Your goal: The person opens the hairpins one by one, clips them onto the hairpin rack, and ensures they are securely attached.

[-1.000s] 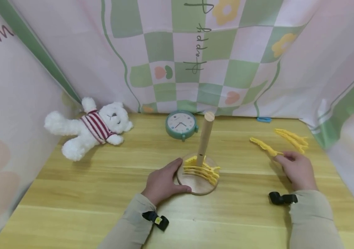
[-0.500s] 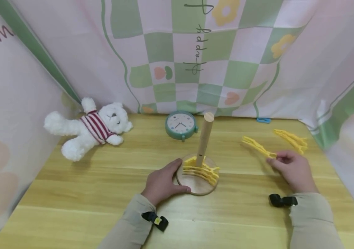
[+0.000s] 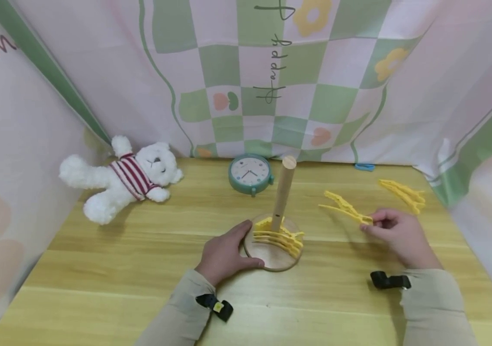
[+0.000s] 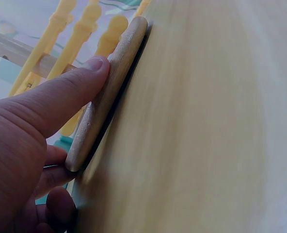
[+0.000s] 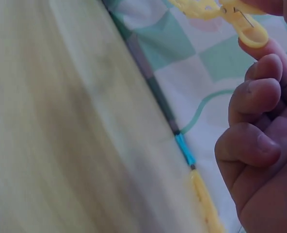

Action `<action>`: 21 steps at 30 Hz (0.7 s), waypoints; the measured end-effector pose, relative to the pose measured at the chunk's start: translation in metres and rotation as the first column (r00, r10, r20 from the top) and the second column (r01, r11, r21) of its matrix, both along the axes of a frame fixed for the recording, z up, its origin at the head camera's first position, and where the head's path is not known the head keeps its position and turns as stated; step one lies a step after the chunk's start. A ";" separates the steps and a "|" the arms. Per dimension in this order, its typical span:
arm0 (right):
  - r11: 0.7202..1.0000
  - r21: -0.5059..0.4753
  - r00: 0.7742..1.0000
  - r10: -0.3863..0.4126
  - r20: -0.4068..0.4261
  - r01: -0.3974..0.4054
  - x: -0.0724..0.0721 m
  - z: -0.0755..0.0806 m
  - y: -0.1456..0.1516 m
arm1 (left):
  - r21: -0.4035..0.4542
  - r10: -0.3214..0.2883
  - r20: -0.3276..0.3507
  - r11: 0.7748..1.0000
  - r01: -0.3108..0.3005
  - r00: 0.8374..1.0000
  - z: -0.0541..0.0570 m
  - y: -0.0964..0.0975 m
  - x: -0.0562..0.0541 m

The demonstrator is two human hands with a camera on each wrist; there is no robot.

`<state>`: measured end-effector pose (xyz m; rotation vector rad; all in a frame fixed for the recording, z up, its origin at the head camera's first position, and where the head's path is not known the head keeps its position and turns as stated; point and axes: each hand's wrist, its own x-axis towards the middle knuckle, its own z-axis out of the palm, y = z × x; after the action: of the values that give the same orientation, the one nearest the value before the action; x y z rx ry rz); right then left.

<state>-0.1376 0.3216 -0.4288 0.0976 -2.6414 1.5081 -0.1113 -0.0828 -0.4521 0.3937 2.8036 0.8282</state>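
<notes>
My left hand (image 3: pixel 226 254) grips the rim of a round wooden base (image 3: pixel 272 260), with an upright wooden peg (image 3: pixel 284 192) on it. In the left wrist view the thumb lies over the base's edge (image 4: pixel 109 92). Several yellow alligator hair clips (image 3: pixel 289 242) sit around the peg's foot. Over the table's right side, my right hand (image 3: pixel 401 238) pinches another yellow hair clip (image 3: pixel 346 211) by its handle end; its two long arms are spread apart and point left. The right wrist view shows the thumb and forefinger squeezing the clip's handle (image 5: pixel 252 34).
Yellow hair clips (image 3: pixel 403 194) lie beyond the right hand. A small blue clip (image 3: pixel 364 167) is at the table's back edge. Behind the peg lies a teal round clock (image 3: pixel 250 174). At the back left is a white plush bear (image 3: pixel 131 175). A patterned curtain (image 3: pixel 259 72) hangs behind.
My right hand has moved a little left with the hair clip, and the clip's arms have spread apart. The left hand has stayed on the base.
</notes>
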 end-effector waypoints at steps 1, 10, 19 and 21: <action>1.000 -0.009 1.000 0.021 -0.004 -0.021 0.000 0.002 -0.003 | 0.001 0.001 -0.001 1.000 -0.001 1.000 0.000 0.000 0.000; 0.993 -0.002 0.992 0.120 -0.050 -0.120 0.005 0.016 -0.027 | 0.001 -0.002 -0.009 1.000 0.002 1.000 -0.002 -0.001 -0.001; 0.981 -0.005 0.981 0.192 -0.038 -0.192 0.008 0.020 -0.044 | 0.004 -0.008 -0.022 1.000 0.008 1.000 -0.003 -0.001 0.000; 0.978 -0.010 0.977 0.210 -0.047 -0.210 0.009 0.021 -0.049 | 0.004 -0.009 -0.024 1.000 0.009 1.000 -0.003 -0.002 0.000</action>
<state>-0.1281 0.2728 -0.4074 0.4174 -2.6537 1.5640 -0.1115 -0.0843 -0.4548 0.4197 2.8207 0.8325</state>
